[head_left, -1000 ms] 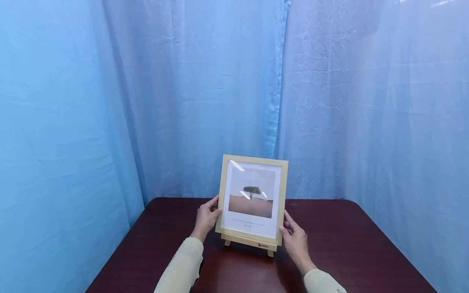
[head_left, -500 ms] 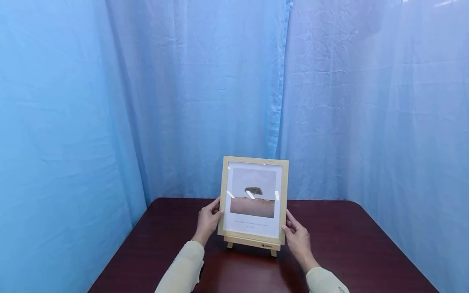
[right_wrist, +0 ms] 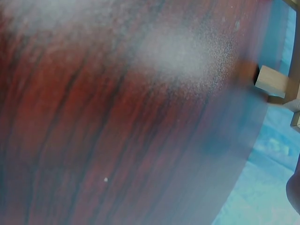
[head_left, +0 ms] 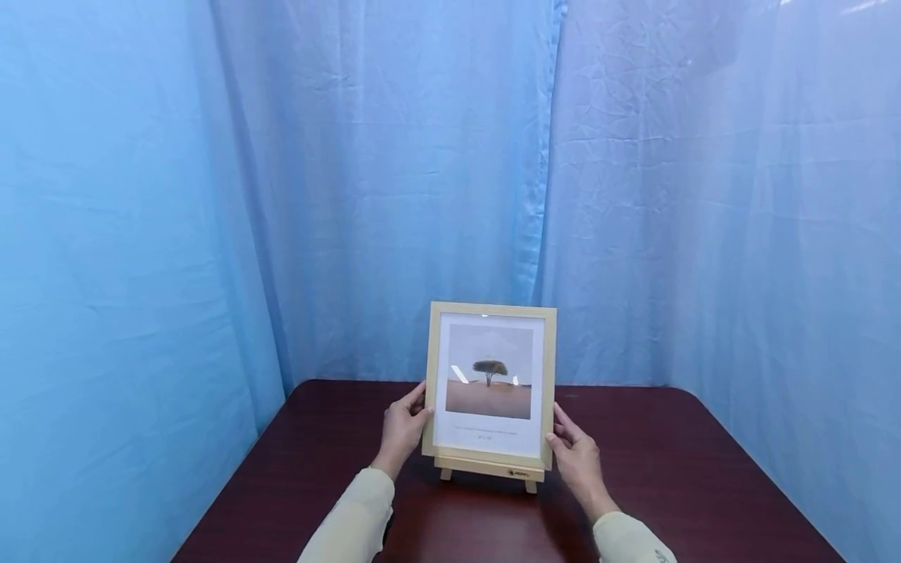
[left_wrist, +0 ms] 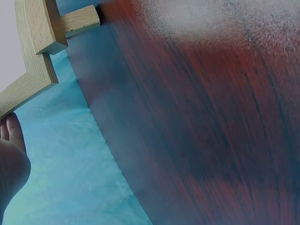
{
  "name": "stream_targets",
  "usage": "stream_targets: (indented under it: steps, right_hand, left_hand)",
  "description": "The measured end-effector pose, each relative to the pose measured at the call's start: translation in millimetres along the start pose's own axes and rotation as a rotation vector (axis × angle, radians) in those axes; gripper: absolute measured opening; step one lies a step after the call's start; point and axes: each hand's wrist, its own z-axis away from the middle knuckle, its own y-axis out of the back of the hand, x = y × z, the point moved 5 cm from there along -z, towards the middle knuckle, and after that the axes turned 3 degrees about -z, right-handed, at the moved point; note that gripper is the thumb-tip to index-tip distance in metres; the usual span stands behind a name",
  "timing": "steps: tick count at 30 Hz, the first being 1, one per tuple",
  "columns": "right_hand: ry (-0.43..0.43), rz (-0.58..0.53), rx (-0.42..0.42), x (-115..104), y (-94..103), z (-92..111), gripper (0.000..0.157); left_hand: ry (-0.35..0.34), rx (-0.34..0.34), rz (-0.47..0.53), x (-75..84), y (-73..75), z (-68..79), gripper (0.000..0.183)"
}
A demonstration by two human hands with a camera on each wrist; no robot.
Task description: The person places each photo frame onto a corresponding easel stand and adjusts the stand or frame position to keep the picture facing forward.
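Note:
A light wooden picture frame (head_left: 493,453) with a tree print behind glass stands on a small wooden easel (head_left: 486,467), leaning slightly back. My left hand (head_left: 403,428) grips its left side, thumb at the front edge and fingers reaching behind. On the opposite side my right hand (head_left: 579,461) holds the right edge in the same way, a little lower. The left wrist view has the frame's corner (left_wrist: 42,77) and an easel leg (left_wrist: 79,21) at upper left, with part of the left hand (left_wrist: 11,154) below. An easel leg (right_wrist: 272,80) shows at the right wrist view's edge.
The dark red wooden table (head_left: 655,469) has rounded far corners and a glossy top. Light blue curtains (head_left: 394,195) hang behind it and along both sides.
The frame, easel and both hands appear slightly farther right and lower in the head view, as the whole scene shifts a little. Glare on the glass has changed. Both hands keep their hold.

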Motion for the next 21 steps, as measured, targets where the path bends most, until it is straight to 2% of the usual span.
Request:
stream_targets:
  steps: [12, 21]
  right_hand:
    - [-0.021, 0.011, -0.004, 2.0, 1.1, -3.6, 0.054]
    - [-0.057, 0.031, -0.021, 0.0, 1.1, -2.8, 0.054]
  left_hand:
    - [-0.053, 0.013, 0.006, 0.9, 2.0, 5.9, 0.051]
    - [-0.064, 0.016, -0.022, 1.8, 2.6, 7.0, 0.052]
